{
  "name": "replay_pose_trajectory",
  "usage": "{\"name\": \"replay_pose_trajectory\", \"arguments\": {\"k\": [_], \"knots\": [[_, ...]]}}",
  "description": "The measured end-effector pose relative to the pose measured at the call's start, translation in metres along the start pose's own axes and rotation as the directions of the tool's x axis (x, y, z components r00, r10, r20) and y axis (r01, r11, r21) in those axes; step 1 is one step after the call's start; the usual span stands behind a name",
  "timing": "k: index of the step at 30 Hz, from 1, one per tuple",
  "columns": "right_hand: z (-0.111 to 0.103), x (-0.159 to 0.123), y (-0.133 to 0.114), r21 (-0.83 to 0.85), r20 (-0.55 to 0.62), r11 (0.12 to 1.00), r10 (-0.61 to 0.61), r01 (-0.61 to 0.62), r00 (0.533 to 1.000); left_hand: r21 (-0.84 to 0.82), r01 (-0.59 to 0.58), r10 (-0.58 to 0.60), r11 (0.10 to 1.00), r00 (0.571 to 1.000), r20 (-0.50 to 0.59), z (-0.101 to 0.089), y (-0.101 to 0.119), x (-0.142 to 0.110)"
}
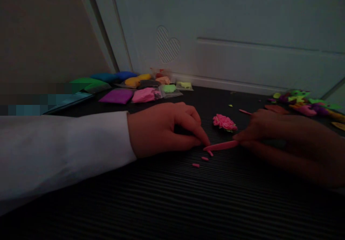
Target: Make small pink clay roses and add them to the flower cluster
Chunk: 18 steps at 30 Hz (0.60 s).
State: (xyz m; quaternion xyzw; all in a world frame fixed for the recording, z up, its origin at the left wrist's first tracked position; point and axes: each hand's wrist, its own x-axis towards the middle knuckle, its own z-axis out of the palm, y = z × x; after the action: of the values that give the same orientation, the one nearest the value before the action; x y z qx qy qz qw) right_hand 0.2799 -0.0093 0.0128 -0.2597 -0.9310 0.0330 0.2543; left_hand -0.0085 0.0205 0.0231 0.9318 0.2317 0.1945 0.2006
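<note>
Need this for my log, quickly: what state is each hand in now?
Left hand: curled near the tip of the flat pink tool; whether it grips anything cannot be told.
Right hand: closed, holding the flat pink tool.

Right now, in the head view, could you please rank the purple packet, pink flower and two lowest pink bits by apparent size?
1. Purple packet
2. Pink flower
3. Lowest pink bit, next pink bit: too alike to rank
</note>
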Motion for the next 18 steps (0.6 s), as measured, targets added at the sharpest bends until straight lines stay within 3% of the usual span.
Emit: {"name": "replay_pose_trajectory", "arguments": {"k": [10,18], "knots": [[-0.0042,0.0037,0.0021,-0.032,0.073,0.997,-0.063,0.065,0.995,0.023,-0.002,0.002,1.0,1.0,-0.022,0.0012,-0.0008,0.0008],[-0.0018,0.003,0.0014,-0.028,0.009,0.999,-0.026,0.026,1.0,0.026,-0.012,0.013,1.0,1.0,-0.004,0.0,-0.0006,0.0009]]}}
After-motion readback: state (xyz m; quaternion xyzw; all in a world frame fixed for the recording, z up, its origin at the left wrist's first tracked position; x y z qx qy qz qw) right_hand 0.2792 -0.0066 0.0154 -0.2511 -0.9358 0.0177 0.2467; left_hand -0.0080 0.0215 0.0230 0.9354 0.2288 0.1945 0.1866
